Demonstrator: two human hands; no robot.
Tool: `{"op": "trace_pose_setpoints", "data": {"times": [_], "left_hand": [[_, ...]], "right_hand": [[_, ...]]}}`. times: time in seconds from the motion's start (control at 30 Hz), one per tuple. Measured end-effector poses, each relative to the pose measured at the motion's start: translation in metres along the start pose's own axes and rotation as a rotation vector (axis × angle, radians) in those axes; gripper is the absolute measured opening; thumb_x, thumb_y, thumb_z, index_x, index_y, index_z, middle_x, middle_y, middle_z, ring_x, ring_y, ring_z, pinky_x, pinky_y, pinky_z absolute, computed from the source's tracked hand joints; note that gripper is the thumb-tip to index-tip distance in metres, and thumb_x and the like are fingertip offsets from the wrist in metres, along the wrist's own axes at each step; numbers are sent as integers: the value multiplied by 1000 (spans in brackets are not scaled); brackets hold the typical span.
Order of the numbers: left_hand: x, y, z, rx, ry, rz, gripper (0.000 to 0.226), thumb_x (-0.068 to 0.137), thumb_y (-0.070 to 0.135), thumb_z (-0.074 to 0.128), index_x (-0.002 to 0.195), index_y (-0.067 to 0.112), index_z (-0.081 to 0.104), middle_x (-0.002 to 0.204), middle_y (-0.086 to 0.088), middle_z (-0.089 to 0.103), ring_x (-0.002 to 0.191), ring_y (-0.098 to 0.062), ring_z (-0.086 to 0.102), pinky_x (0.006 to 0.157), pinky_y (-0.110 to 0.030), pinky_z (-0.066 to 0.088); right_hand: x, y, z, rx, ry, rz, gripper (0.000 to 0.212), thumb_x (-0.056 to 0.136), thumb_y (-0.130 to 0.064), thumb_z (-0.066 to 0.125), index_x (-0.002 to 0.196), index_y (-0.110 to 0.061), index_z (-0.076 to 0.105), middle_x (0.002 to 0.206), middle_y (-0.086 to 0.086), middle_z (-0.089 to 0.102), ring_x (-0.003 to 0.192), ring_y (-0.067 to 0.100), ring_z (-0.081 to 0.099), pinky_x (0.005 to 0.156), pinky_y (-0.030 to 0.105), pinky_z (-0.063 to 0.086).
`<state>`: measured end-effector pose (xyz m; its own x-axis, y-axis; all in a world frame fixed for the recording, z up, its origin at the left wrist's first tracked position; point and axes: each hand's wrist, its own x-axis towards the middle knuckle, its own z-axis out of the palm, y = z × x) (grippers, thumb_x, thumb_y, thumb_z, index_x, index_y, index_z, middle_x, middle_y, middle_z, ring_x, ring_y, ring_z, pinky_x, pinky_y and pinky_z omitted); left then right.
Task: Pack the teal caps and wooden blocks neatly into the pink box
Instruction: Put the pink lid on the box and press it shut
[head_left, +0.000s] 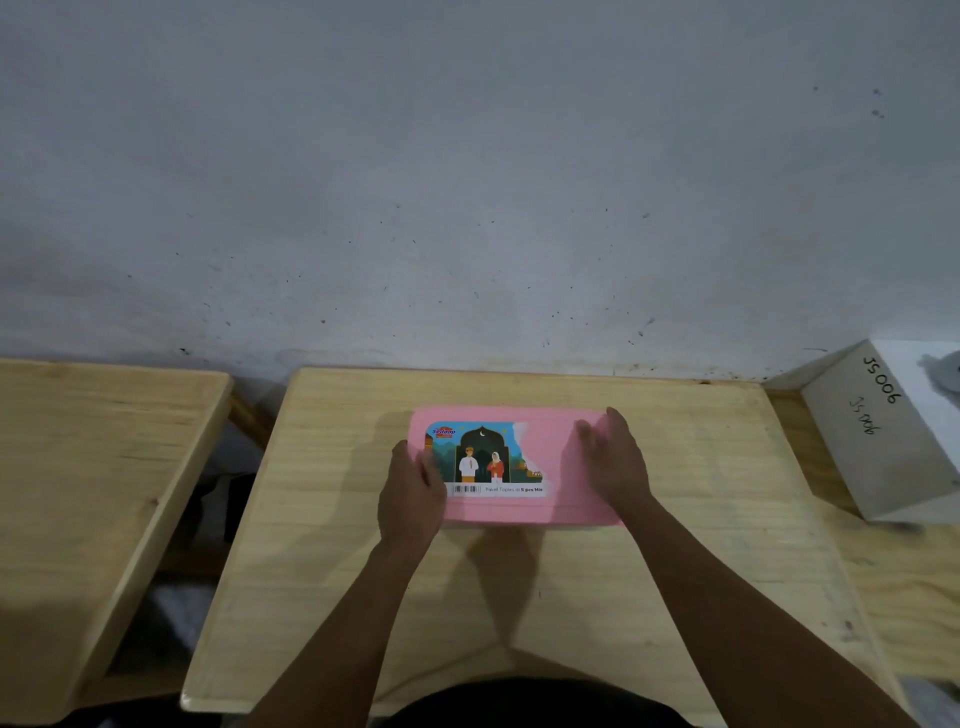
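Observation:
The pink box (550, 462) lies flat on the middle wooden table (519, 582), its lid on and a colourful sticker with two figures across the top. My left hand (413, 493) grips the box's left end, thumb over the lid's edge. My right hand (615, 457) rests flat on the lid's right side, fingers together. No teal caps or wooden blocks show; whatever is inside the box is hidden by the lid.
A second wooden table (88, 493) stands to the left across a narrow gap. A white cardboard box (883, 431) marked JS 006 sits at the right edge. A grey speckled wall (467, 182) rises right behind the tables.

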<state>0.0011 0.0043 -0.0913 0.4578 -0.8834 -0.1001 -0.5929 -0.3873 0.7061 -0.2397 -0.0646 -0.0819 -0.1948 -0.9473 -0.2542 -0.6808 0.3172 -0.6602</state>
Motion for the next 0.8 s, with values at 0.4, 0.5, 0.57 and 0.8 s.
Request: {"op": "trace_pose_setpoints", "data": {"times": [0.4, 0.5, 0.57, 0.8], "left_hand": [[19, 10, 2, 519, -211, 398, 61, 93, 27, 29, 151, 14, 14, 161, -5, 6, 149, -22, 5, 117, -56, 18], [20, 12, 1, 494, -184, 404, 69, 85, 38, 20, 149, 15, 19, 160, -5, 14, 148, -22, 12, 116, -53, 21], [20, 11, 2, 487, -166, 411, 68, 84, 41, 22, 148, 17, 22, 159, -5, 18, 148, -23, 15, 115, -53, 24], [21, 7, 6, 536, -167, 454, 66, 87, 46, 34, 149, 28, 22, 160, -6, 15, 149, -25, 10, 115, -54, 22]], "right_hand": [[-8, 0, 18, -394, 123, -314, 67, 92, -37, 6, 145, -20, 42, 156, 8, 34, 149, 27, 16, 120, 48, 21], [-9, -4, 18, -469, 91, -304, 72, 89, -46, 0, 148, -23, 35, 159, 7, 27, 150, 27, 10, 120, 49, 19], [-11, -5, 19, -498, 82, -301, 69, 92, -48, 3, 149, -23, 32, 160, 8, 25, 150, 28, 9, 119, 50, 20], [-16, -3, 24, -458, 165, -318, 56, 97, -45, 24, 143, -21, 43, 155, 9, 36, 147, 27, 23, 111, 46, 39]]}}
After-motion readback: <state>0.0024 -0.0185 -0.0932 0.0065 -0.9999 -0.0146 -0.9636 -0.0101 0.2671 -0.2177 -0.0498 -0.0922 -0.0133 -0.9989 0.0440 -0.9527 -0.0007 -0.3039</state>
